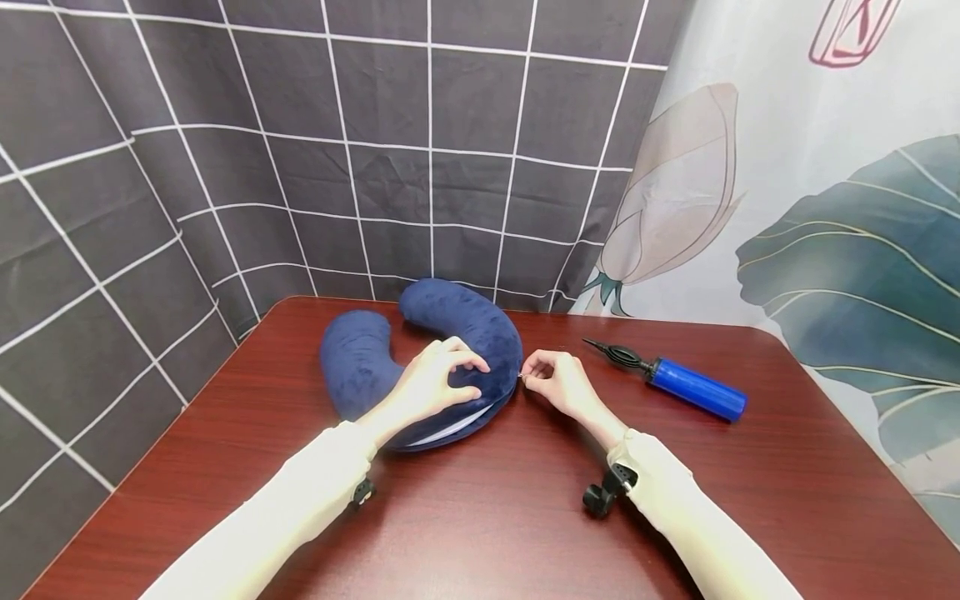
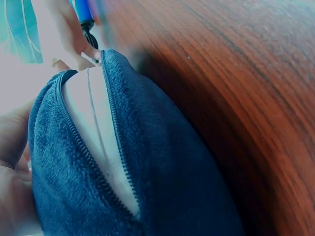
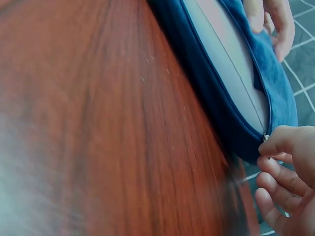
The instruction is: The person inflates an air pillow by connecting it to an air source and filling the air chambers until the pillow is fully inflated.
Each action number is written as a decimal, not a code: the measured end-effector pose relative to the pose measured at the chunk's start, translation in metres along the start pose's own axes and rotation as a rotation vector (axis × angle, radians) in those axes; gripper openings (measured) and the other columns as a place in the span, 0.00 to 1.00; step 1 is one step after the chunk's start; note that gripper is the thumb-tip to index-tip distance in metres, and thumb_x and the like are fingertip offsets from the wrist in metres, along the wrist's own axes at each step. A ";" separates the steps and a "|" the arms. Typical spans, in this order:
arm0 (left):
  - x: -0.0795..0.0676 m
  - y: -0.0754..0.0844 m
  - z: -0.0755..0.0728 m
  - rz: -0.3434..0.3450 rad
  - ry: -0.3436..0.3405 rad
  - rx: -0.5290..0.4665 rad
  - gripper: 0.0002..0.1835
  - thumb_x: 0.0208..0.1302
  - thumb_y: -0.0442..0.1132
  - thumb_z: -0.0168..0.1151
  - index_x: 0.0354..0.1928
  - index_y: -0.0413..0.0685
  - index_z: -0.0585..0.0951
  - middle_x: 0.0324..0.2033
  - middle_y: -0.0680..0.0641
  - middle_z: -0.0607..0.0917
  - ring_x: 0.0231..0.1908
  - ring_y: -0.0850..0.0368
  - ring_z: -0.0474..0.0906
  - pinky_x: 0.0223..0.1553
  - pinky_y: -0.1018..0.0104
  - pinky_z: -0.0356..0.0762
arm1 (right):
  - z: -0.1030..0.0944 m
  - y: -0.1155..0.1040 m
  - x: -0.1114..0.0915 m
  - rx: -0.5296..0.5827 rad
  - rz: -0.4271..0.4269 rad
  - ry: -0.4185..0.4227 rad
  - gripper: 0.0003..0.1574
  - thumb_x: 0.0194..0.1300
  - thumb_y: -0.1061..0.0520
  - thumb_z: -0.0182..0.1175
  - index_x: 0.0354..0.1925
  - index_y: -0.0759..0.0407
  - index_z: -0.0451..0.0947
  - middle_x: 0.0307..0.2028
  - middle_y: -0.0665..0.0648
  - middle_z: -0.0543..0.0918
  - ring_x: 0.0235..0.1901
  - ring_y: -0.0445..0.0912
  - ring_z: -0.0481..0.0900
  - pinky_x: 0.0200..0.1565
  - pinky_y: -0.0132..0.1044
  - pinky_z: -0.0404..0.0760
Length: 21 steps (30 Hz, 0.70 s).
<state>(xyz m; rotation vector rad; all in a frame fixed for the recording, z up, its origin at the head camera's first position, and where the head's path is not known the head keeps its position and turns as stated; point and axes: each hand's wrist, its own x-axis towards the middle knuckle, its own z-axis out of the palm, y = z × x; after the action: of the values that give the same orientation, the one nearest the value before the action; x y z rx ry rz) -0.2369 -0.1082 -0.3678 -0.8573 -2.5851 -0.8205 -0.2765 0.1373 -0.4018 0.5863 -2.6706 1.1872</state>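
A plush navy-blue U-shaped neck pillow [image 1: 356,358] lies on the table, its two ends facing away. Along the near side its zipper [image 2: 118,132] is parted, and a white inner cushion [image 2: 96,110] with a seam shows through the gap. My left hand [image 1: 435,379] grips the pillow's upper cover beside that opening, thumb and fingers bent over the cloth. At the right end of the opening, my right hand [image 1: 561,382] pinches the small metal zipper pull [image 3: 266,138] between thumb and forefinger.
To the right of the pillow lies a blue hand pump [image 1: 697,389] with a black nozzle pointing up and left. The reddish-brown wooden table [image 1: 480,533] backs onto a dark gridded curtain [image 1: 390,183] and a floral one [image 1: 697,217].
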 end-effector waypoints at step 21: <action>-0.001 0.004 -0.002 -0.011 0.008 0.008 0.15 0.50 0.42 0.76 0.42 0.57 0.87 0.38 0.52 0.81 0.44 0.54 0.76 0.47 0.60 0.75 | 0.010 -0.027 -0.020 0.032 -0.040 -0.120 0.01 0.54 0.62 0.67 0.28 0.58 0.83 0.24 0.51 0.84 0.25 0.38 0.77 0.33 0.27 0.77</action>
<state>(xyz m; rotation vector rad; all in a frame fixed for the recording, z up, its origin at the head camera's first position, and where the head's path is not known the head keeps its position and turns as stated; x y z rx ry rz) -0.2331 -0.1069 -0.3649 -0.8366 -2.5866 -0.8150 -0.2468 0.1189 -0.3965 0.7349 -2.7279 1.2235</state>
